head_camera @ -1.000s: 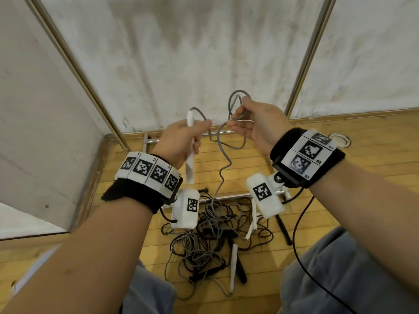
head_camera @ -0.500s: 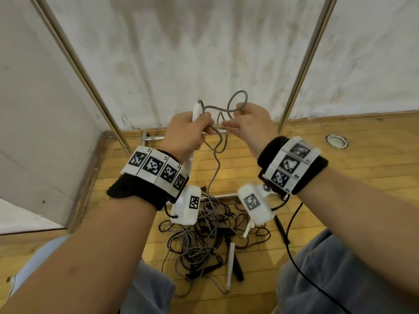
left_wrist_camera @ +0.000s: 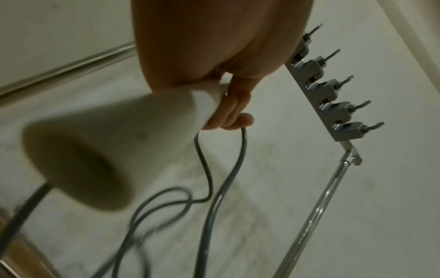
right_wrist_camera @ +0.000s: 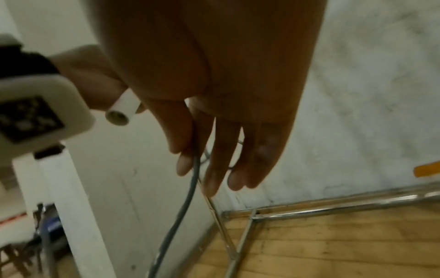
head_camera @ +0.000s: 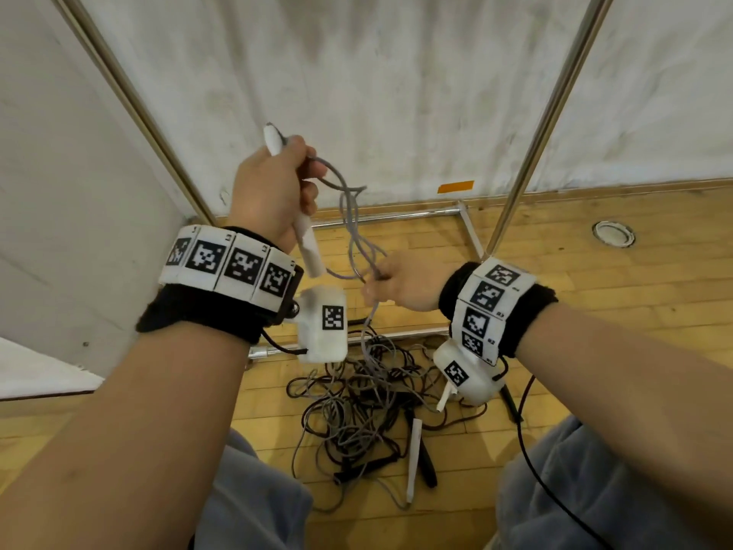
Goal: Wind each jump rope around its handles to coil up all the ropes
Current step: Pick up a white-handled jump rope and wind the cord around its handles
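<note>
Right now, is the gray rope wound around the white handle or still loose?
Loose. The gray rope hangs in open loops between the left hand, gripping the white handle, and the right hand; no turns visible.

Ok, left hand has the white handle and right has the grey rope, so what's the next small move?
Probably carry the right hand, pinching the thin grey rope, up and around the white plastic handle gripped upright in the left hand. Loose loops hang between them, and most rope lies in the tangled pile on the wooden floor.
</note>
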Tool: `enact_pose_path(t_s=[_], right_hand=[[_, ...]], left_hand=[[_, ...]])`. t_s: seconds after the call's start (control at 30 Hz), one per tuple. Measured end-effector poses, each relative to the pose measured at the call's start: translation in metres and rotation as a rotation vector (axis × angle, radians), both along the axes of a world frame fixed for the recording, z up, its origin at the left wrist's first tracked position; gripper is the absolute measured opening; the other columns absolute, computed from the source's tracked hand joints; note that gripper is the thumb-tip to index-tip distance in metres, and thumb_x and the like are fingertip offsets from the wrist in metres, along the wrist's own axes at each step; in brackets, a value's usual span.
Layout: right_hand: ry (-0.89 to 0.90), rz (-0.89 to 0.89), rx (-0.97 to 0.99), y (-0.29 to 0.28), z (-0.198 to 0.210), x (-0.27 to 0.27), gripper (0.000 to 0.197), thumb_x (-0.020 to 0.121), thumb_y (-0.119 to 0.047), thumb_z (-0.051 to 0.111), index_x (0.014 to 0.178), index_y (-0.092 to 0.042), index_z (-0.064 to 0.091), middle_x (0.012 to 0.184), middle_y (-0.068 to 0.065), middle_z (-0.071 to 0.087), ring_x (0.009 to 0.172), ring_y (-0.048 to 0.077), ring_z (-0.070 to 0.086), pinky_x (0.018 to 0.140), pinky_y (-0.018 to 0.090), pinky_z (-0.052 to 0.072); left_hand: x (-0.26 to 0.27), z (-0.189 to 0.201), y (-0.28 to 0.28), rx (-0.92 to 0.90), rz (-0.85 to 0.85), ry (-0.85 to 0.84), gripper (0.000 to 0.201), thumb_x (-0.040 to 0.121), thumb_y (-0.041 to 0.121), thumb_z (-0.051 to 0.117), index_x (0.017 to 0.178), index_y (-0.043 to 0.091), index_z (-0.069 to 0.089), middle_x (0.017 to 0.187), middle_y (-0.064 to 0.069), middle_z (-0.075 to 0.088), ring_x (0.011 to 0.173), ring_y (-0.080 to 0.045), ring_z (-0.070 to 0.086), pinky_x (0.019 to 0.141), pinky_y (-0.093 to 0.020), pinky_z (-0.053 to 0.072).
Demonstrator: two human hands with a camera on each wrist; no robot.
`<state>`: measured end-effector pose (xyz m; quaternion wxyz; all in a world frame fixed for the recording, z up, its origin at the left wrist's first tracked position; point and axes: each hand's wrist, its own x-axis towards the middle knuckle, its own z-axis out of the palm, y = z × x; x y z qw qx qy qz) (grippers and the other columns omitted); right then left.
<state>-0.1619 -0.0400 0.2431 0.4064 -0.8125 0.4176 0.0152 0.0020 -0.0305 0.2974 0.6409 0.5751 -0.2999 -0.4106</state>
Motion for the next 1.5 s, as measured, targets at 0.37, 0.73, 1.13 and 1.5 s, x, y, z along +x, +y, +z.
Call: enact_pose_path(t_s=[0.37, 0.73, 1.13, 1.5], right_hand=[[-0.9, -0.641, 0.275, -0.02, 0.036, -0.012, 0.033, 0.098, -0.023, 0.047, 0.071, -0.007, 0.056, 0.058, 0.006, 0.061, 0.048, 0.016, 0.061, 0.049, 0.024, 0.051], [-1.235, -0.88, 0.384, -0.038, 0.048, -0.041, 0.019, 0.095, -0.019, 0.052, 0.085, -0.004, 0.055, 0.077, 0.008, 0.058, 0.066, 0.019, 0.066, 0.061, 0.024, 0.055], [-0.052, -0.083, -0.133, 0.003, 0.001, -0.005, 0.019, 0.089, -0.032, 0.061, 0.099, -0.019, 0.07, 0.094, -0.003, 0.066, 0.078, 0.009, 0.056, 0.066, 0.023, 0.042], [-0.816, -0.619, 0.391, -0.011, 0.035, -0.01, 0.031, 0.1, -0.022, 0.041, 0.076, -0.007, 0.053, 0.062, 0.009, 0.059, 0.041, 0.013, 0.056, 0.042, 0.02, 0.047]], left_hand=[[-0.014, -0.027, 0.01, 0.161, -0.443, -0.391, 0.008, 0.082, 0.023, 0.07, 0.079, 0.015, 0.069, 0.066, 0.002, 0.058, 0.049, -0.011, 0.046, 0.047, -0.024, 0.039], [-0.032, -0.042, 0.014, 0.181, -0.46, -0.683, 0.022, 0.088, 0.026, 0.067, 0.07, 0.013, 0.069, 0.058, 0.004, 0.062, 0.052, -0.008, 0.054, 0.053, -0.024, 0.045], [-0.022, -0.027, 0.006, 0.032, -0.217, -0.192, 0.019, 0.091, 0.017, 0.062, 0.074, 0.011, 0.064, 0.056, 0.007, 0.063, 0.052, -0.005, 0.058, 0.042, -0.016, 0.037], [-0.02, -0.027, 0.013, 0.106, -0.345, -0.159, 0.021, 0.09, 0.03, 0.061, 0.084, 0.011, 0.067, 0.067, 0.005, 0.061, 0.051, -0.009, 0.043, 0.046, -0.024, 0.032]])
